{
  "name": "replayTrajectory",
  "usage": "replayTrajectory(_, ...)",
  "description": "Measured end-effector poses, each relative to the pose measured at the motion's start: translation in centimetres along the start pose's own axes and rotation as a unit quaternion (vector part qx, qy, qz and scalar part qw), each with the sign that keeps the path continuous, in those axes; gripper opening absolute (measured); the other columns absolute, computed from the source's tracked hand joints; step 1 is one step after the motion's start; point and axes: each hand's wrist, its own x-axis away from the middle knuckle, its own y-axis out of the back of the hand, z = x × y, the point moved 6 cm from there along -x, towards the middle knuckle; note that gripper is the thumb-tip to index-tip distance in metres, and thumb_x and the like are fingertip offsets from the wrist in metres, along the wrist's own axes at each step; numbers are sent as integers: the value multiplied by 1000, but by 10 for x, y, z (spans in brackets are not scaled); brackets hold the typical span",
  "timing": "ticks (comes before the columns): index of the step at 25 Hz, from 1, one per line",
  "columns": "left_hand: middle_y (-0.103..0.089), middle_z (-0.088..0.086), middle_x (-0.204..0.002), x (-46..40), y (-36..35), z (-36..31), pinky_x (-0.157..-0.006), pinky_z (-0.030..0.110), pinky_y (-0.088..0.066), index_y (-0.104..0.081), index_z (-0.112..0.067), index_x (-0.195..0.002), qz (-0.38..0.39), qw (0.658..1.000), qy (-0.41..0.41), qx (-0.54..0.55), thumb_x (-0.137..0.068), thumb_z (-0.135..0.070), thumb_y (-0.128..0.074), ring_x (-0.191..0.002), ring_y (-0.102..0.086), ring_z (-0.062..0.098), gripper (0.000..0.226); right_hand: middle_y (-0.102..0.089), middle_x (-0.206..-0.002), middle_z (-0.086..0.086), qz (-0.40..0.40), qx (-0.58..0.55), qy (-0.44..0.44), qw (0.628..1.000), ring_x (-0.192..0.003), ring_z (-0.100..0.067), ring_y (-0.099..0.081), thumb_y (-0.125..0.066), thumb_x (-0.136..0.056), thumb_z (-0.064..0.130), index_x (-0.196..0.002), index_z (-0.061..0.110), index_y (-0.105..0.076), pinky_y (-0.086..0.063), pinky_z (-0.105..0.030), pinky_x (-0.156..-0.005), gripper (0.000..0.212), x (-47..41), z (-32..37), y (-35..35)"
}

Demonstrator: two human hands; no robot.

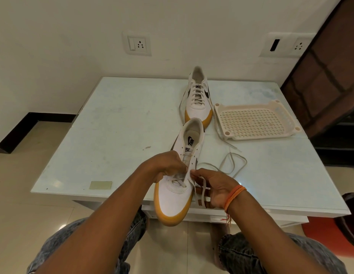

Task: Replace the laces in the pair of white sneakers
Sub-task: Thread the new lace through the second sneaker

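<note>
Sneaker laces are what we are working on, and the near sneaker [175, 196] sits directly under both hands, its toe hanging over the table [117, 119] edge toward us. Our left hand [166, 165] curls over the eyelet rows on the shoe's left side, fingers pinching at the lace [234, 165] there. Our right hand [213, 186] pinches the same lace just right of the eyelets, with a flat end dangling below its fingers and the long slack looping away to its right.

To do this step well, we should steady the upper with the left hand while the right feeds or draws the lace straight, flat and untwisted, through one eyelet at a time. Beyond our hands, the far sneaker [199, 99] looks fully laced, beside a tray [255, 123].
</note>
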Motion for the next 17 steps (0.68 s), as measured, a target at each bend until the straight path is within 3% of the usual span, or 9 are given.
replayTrajectory(2,-67,20,-112,1,1,0,-100,43,-49,-66,3,-111,0,1000,8,8,-87,-16,-68,-109,-62,33,31,-66,-80,-6,-1,21,49,999,-83,-26,-60,-73,-82,17,-90,5,-68,-50,-43,-77,16,-1,8,0)
replayTrajectory(4,-67,20,-112,3,4,0,-102,44,-48,-65,4,-112,-5,1000,19,19,-86,-17,-69,-109,-62,33,33,-69,-85,-14,-26,124,152,980,-81,-25,-63,-71,-85,14,-87,-2,-70,-53,-42,-83,16,-2,22,0)
replayTrajectory(5,-68,19,-110,2,5,0,-101,42,-48,-66,4,-110,-4,999,23,30,-86,-17,-70,-106,-63,32,32,-68,-82,-16,-48,233,234,943,-77,-20,-63,-68,-86,14,-81,-3,-69,-56,-35,-82,18,0,31,-1)
replayTrajectory(7,-68,12,-96,3,4,-1,-88,32,-52,-68,0,-96,-14,999,26,27,-87,-20,-68,-90,-63,24,22,-59,-76,-6,-101,407,388,821,-69,-9,-56,-64,-88,14,-70,5,-62,-51,-17,-70,20,11,42,-11)
replayTrajectory(9,-64,4,-80,5,2,-1,-66,21,-49,-64,-10,-82,-34,998,26,39,-88,-23,-65,-72,-60,15,15,-48,-83,2,-109,443,453,766,-74,-8,-50,-61,-89,14,-76,13,-54,-46,-16,-68,15,17,43,-18)
replayTrajectory(11,-64,3,-77,10,-2,-3,-67,25,-53,-62,-15,-80,-34,999,0,28,-88,-28,-65,-72,-61,14,15,-48,-84,5,-117,439,464,761,-75,-7,-50,-61,-89,14,-77,16,-55,-44,-19,-69,14,16,42,-15)
replayTrajectory(13,-62,1,-82,12,0,-6,-89,44,-50,-63,-17,-78,-38,992,-61,-108,-87,-35,-63,-84,-61,18,20,-57,-81,5,-99,411,426,800,-77,-8,-56,-65,-88,17,-72,17,-59,-48,-23,-71,17,12,43,-7)
replayTrajectory(15,-56,-1,-96,17,14,-12,-95,46,-42,-66,-24,-83,-106,956,-134,-237,-91,-33,-61,-96,-55,20,12,-68,-82,-5,-40,360,359,860,-80,-19,-67,-69,-87,20,-79,11,-65,-57,-33,-75,13,8,47,3)
replayTrajectory(17,-50,2,-118,27,35,-21,-91,40,-42,-66,-28,-104,-222,904,-228,-287,-92,-20,-60,-110,-48,23,15,-72,-79,-5,-44,365,355,860,-78,-21,-69,-71,-85,18,-83,10,-67,-56,-33,-73,10,8,58,17)
